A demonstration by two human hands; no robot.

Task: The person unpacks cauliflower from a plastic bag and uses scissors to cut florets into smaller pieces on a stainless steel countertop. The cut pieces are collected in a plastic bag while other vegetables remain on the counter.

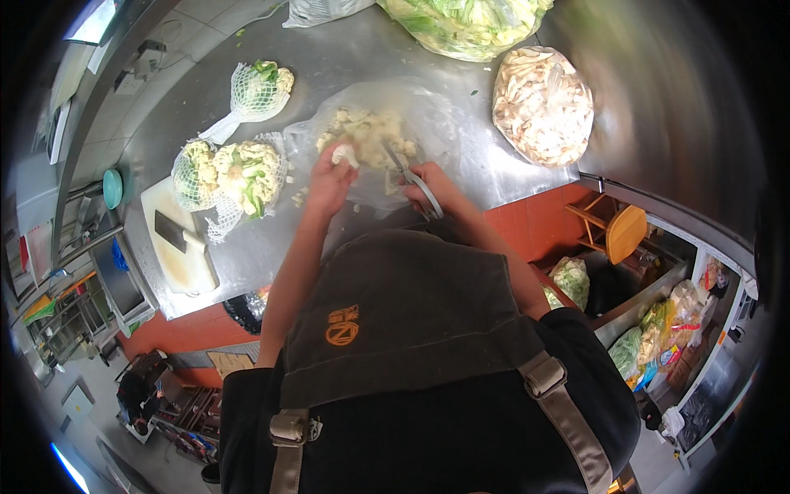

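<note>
My left hand [331,179] grips a small cauliflower floret [345,154] over a clear plastic bag [438,117]. Inside the bag lies a heap of cut cauliflower florets [364,120]. My right hand [432,185] is closed around the grey handles of a pair of scissors [407,173], whose blades point up and left over the florets. Left of my left hand, cauliflower heads [247,170] sit partly wrapped in white foam netting [225,219]. Another netted cauliflower [262,92] lies farther back on the steel table [395,55].
A cleaver [170,231] rests on a white cutting board [179,265] at the left. A bag of sliced mushrooms [543,105] stands at the right, and a large bag of leafy greens [472,25] at the back. A wooden stool [624,233] is beyond the table's right edge. Another person [137,395] is at lower left.
</note>
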